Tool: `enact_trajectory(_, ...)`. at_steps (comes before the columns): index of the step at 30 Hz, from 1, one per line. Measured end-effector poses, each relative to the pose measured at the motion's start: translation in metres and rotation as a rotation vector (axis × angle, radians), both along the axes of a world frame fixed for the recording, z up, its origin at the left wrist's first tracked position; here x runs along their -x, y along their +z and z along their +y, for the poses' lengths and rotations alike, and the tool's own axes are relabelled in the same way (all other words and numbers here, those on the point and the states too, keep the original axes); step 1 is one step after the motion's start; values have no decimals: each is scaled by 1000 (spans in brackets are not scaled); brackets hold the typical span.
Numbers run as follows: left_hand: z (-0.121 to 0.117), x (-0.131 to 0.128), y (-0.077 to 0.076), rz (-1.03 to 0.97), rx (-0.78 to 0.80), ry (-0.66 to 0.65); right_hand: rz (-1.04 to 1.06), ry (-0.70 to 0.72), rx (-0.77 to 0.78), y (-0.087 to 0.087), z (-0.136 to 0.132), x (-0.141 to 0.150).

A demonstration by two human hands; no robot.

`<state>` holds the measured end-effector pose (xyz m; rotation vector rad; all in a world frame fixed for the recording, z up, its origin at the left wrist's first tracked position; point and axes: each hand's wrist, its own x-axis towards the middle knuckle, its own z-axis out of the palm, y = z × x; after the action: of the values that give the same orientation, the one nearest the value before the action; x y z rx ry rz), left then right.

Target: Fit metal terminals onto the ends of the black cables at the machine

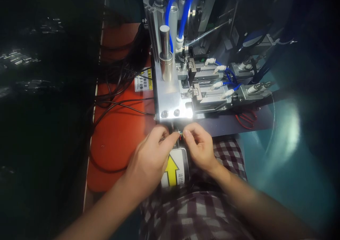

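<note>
My left hand [152, 153] is closed in a pinch, thumb against bent fingers, just in front of the machine's metal block. Facing it, my right hand [199, 144] pinches with thumb and forefinger. Between the two sets of fingertips shows a tiny bundle of wire ends [180, 133], with green and red in it. A black cable [110, 171] loops over the orange surface and passes behind my left hand; whether it joins the bundle is hidden. Below the fingertips lies a white label [175, 167] with a yellow arrow.
The machine's metal block [170, 102] carries a steel post [165, 45] and blue air hoses [186, 17]. Pneumatic cylinders [212, 100] line its right side, with red-handled scissors [247, 119] beneath. Several black cables [119, 70] cross the orange surface [119, 133] at left.
</note>
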<state>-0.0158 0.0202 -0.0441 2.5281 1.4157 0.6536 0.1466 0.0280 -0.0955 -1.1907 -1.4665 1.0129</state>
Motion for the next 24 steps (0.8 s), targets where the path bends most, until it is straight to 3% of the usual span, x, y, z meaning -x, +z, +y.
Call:
enact_trajectory(8, 0, 0, 0, 9, -11, 13, -150, 37, -211, 0, 3, -6)
enact_trajectory(15, -1, 0, 0, 2, -15, 9, -154, 38, -73, 2, 3, -7)
enact_trajectory(21, 0, 0, 0, 4, -18, 6, -164, 47, -203, -2, 5, -7)
enact_trajectory(24, 0, 0, 0, 5, -18, 3, -184, 50, -191, -3, 5, -9)
